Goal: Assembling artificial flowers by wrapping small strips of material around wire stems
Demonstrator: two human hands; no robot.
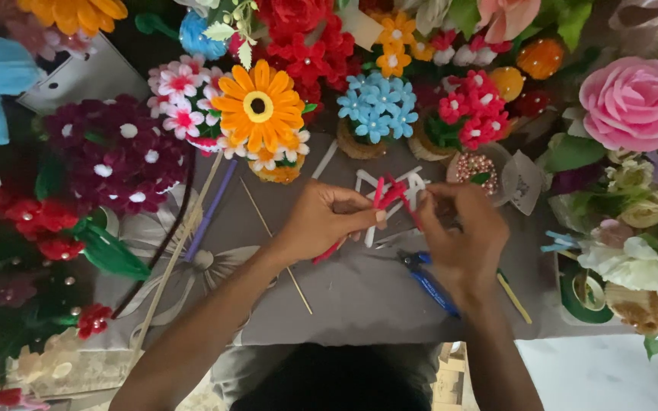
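Red pipe cleaner [391, 194] being bent between both hands.
It is being pinched by left hand [321, 222] and right hand [462, 232]; white pipe cleaners [414, 185] at twelve o'clock risk being snagged.

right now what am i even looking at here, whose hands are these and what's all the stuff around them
This is one picture from a camera worn on a person's head, looking down at their own two bare hands. The left hand and right hand together pinch a red fuzzy stem, bent between the fingers. They work over a grey cloth. On it lie blue-handled pliers, thin wooden sticks and white fuzzy stems. Handmade flowers ring the cloth, among them an orange daisy and a pink rose.
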